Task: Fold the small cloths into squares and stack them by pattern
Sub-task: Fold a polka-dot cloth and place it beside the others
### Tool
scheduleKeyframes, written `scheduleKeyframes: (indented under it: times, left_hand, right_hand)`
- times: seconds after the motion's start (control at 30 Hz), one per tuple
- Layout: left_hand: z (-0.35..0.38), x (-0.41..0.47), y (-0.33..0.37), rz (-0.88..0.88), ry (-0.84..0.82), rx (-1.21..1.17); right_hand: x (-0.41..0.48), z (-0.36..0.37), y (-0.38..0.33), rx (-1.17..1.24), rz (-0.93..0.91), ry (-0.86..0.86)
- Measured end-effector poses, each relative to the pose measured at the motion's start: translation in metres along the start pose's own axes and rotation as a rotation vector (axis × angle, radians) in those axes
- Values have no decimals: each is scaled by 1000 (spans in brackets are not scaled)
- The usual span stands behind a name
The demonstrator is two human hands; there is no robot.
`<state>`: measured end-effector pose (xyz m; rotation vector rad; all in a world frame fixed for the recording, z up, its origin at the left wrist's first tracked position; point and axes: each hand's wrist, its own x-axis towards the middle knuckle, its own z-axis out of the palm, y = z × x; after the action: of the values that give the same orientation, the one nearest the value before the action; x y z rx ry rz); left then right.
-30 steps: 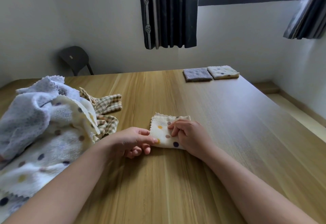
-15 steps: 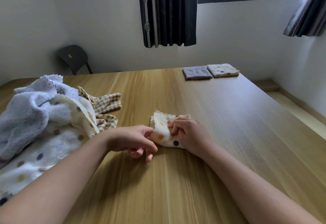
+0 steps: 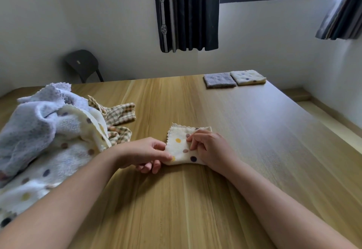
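Note:
A small cream cloth with coloured dots [image 3: 181,147], folded into a square, lies on the wooden table [image 3: 254,141] near the middle. My left hand [image 3: 145,153] pinches its near left corner between thumb and fingers. My right hand [image 3: 210,148] rests on its right half, fingers curled with the tips pressing on the top layer. At the far right of the table lie a folded grey square [image 3: 219,80] and a folded dotted cream square [image 3: 247,76], side by side.
A heap of unfolded cloths [image 3: 45,137] fills the table's left side: grey, dotted cream, and a beige checked cloth [image 3: 119,115]. A dark chair [image 3: 83,64] stands behind the table by the wall. The table's right edge drops to the floor.
My left hand lifted the dotted cloth's left edge, then laid it flat again and now pinches the near left corner. My right hand stayed on the cloth.

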<state>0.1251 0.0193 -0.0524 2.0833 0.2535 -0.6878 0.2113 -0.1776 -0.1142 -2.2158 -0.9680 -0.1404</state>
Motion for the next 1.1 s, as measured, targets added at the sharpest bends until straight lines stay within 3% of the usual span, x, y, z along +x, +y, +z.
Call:
scheduleKeyframes:
  times: [0.07,0.13,0.2,0.27,0.37,0.47,0.53,0.6,0.77,0.93,1.1]
  left_hand:
    - [3,0,2,-27,142,27]
    - [10,0,1,-7,494,149]
    - [28,0,2,146,845,442]
    - [48,4,4,220,920,624]
    - [51,24,-9,95,956,845]
    - [37,30,-14,186,1128,897]
    - [37,35,-10,257,1085,793]
    - [39,44,-7,224,1009,797]
    - [-5,70,-4,126,1040,808]
    - [-33,106,5,18,898,696]
    - [-56,130,-5,-84,809,603]
  right_hand:
    - [0,-1,1,3,-4,-1]
    - [0,-1,0,-2,-11,-2]
    - [1,0,1,-11,-27,-3]
    - [1,0,2,-16,-47,5]
    - [-2,-4,2,-42,-53,-7]
    - [-4,-13,0,-245,-40,-47]
    - [-5,-15,-4,-332,-42,-46]
    - [-8,-14,-12,-271,-58,-105]
    - [11,-10,-11,-329,31,-313]
    - [77,1,20,-378,207,-369]
    - [142,12,45,-443,243,-368]
